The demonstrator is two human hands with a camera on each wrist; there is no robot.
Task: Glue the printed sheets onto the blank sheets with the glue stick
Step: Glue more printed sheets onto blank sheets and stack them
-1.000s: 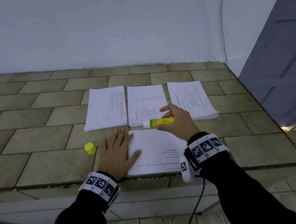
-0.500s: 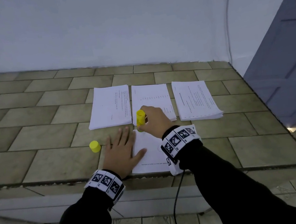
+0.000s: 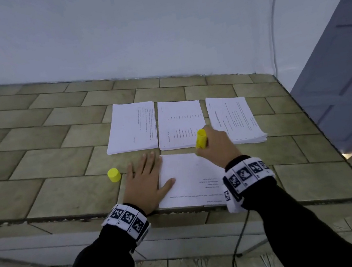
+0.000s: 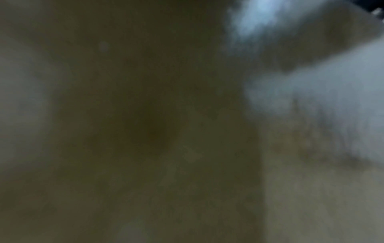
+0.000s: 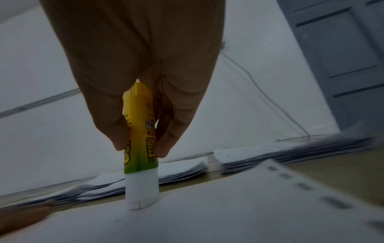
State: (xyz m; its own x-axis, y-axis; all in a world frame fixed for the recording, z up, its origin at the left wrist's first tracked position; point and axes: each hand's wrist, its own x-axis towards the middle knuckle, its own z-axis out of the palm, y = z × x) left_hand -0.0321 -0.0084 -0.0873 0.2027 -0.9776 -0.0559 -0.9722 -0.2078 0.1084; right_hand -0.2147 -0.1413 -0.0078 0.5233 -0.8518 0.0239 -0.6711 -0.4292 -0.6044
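The gluing is in its early stage, by the look of it: the glue stick [image 3: 201,139] stands upright with its white tip on the far edge of the near sheet [image 3: 190,177], and no sheet can yet be seen pressed onto another. The right hand [image 3: 217,147] is clamped on the glue stick, thumb and fingers pinching its yellow-green barrel; the right wrist view shows the tip touching the paper. The left hand [image 3: 147,182] lies flat with fingers spread straight, its thumb on the left edge of the near sheet and the fingers on the worktop [image 3: 49,195], holding the paper down. The near sheet carries a few lines of print toward its front edge and lies just short of the worktop's front rim. Whether glue already covers any of it cannot be told. Still to do, it appears: spread the glue, mate the sheet with its partner, and repeat for the three stacks of paper, left [image 3: 132,127], middle [image 3: 179,123] and right [image 3: 233,119], set side by side beyond the near sheet. The yellow cap [image 3: 114,175] stands off the stick, just left of the left hand, clear of the paper. The left wrist view is dark and blurred and yields nothing. Nothing visible obstructs the stroke.
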